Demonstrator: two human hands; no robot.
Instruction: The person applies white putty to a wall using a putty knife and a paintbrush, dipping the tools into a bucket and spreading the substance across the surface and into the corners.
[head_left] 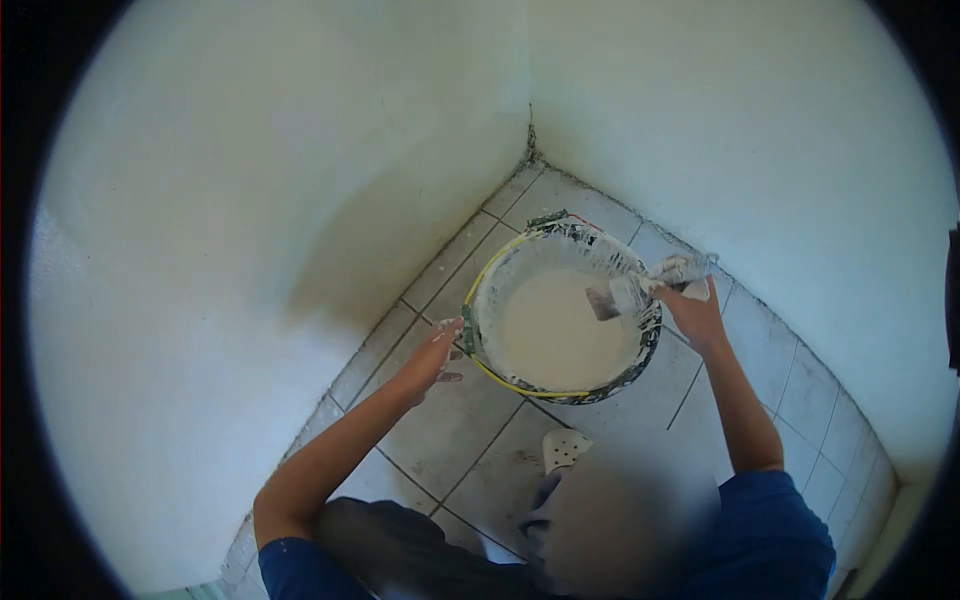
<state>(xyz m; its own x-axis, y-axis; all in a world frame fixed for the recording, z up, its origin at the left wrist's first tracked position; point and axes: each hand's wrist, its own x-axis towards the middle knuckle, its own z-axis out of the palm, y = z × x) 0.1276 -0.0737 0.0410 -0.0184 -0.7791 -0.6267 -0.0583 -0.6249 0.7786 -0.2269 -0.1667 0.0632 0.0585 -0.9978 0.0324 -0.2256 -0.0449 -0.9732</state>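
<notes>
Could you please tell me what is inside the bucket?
The bucket holds an off-white liquid, with pale residue above it. A flat tool in the right hand reaches over it. The liquid hides the bottom and anything beneath its surface.

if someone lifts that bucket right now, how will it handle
The bucket is probably heavy and apt to slosh, given the pale liquid inside. Its rim may be slippery where pale smears coat it.

Pale tiled floor [455, 428]; on it, a bucket [647, 352]; a perforated clog [566, 449]
</notes>
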